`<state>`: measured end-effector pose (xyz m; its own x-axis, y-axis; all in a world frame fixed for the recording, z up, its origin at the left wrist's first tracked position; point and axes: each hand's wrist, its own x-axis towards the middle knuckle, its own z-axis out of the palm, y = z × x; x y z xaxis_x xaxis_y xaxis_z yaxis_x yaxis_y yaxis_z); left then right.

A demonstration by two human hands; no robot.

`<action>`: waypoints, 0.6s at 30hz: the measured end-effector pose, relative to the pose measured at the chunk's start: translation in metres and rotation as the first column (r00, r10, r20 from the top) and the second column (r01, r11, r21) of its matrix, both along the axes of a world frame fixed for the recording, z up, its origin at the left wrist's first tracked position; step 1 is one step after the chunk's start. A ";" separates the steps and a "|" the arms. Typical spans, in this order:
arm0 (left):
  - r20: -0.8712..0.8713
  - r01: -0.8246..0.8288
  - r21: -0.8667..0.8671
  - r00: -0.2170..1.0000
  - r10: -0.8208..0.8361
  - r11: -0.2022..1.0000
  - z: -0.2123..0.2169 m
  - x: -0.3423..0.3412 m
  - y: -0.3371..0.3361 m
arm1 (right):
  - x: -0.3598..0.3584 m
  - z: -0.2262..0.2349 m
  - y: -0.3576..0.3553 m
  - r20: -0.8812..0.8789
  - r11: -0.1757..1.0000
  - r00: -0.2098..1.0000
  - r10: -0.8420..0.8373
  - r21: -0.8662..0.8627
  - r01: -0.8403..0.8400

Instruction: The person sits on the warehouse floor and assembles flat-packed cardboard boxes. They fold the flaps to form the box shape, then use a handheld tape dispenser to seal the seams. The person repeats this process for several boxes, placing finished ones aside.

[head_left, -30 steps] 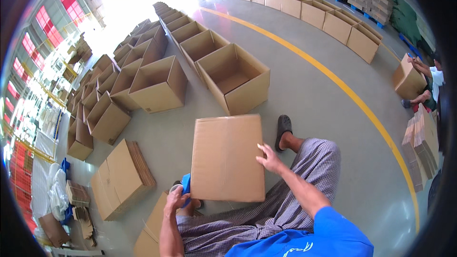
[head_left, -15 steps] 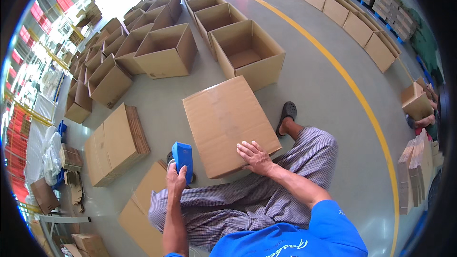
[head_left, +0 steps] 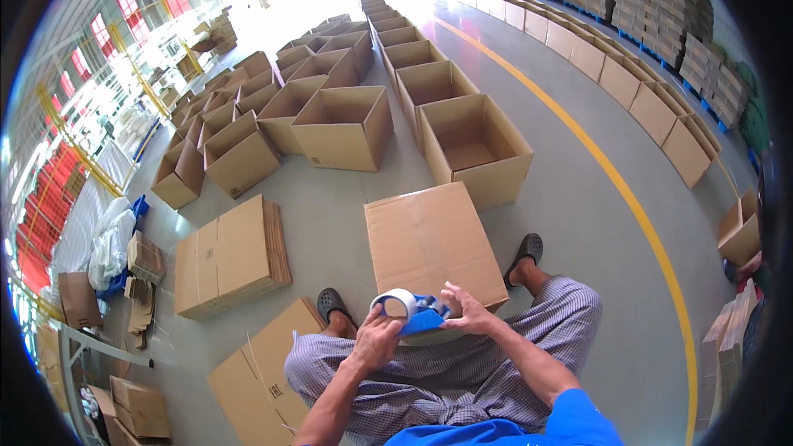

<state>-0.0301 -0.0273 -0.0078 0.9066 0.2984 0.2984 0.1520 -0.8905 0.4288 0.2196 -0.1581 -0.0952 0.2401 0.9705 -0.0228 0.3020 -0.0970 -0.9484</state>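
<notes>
Since half a second ago, the left hand [head_left: 377,343] has brought the blue plastic tape dispenser [head_left: 425,322] from beside the carton to its near edge, and the right hand [head_left: 471,315] has left the carton's top to meet it; the closed brown cardboard carton [head_left: 434,235] also sits turned somewhat differently. In the head view, the left fingers are clamped on the dispenser beside its wide white roll of tape [head_left: 405,296], holding it above the person's lap. The right hand's thumb and fingers are parted and curved around the dispenser's right end; whether they grip it I cannot tell. The carton is on the grey floor between the dark grey perforated clogs [head_left: 529,253], its top toward the camera with a paler strip along the middle, and the dispenser overlaps its near edge in the view. Just beyond it stands an open-topped brown cardboard box [head_left: 487,173], nearest in a long row. To the left lies a thick stack of flattened brown cardboard cartons [head_left: 223,260], and nearer, by the grey checked trousers [head_left: 545,322], more flattened brown cardboard sheets [head_left: 256,367]. A curved yellow floor line [head_left: 615,177] runs along the right.
</notes>
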 end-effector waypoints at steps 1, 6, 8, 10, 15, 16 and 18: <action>-0.013 0.032 -0.027 0.999 -0.033 0.999 -0.001 -0.003 -0.004 | 0.001 0.010 -0.003 -0.042 0.997 0.997 0.072 0.031 -0.071; -0.102 0.100 -0.252 0.986 -0.130 0.962 0.000 -0.010 -0.017 | -0.015 0.061 -0.038 -0.083 0.950 0.961 0.263 0.196 -0.243; -0.144 0.089 -0.365 0.978 -0.150 0.927 0.002 -0.012 -0.018 | -0.024 0.061 -0.054 0.043 0.959 0.985 0.169 0.223 -0.174; -0.161 0.063 -0.453 0.975 -0.151 0.889 0.008 -0.015 -0.021 | -0.036 0.066 -0.068 -0.151 0.975 0.980 0.131 0.201 -0.100; -0.111 0.166 -0.700 0.935 -0.336 0.694 0.029 -0.006 -0.018 | -0.038 0.050 -0.093 -0.761 0.986 0.647 -0.050 -0.141 -0.089; -0.124 0.118 -0.732 0.945 -0.302 0.671 0.030 -0.004 -0.021 | -0.043 0.050 -0.093 -0.728 0.991 0.684 -0.035 -0.116 -0.073; -0.283 -0.006 -0.585 0.939 -0.197 0.811 0.021 0.000 -0.021 | -0.057 0.040 -0.092 -0.697 0.981 0.691 -0.192 -0.157 0.114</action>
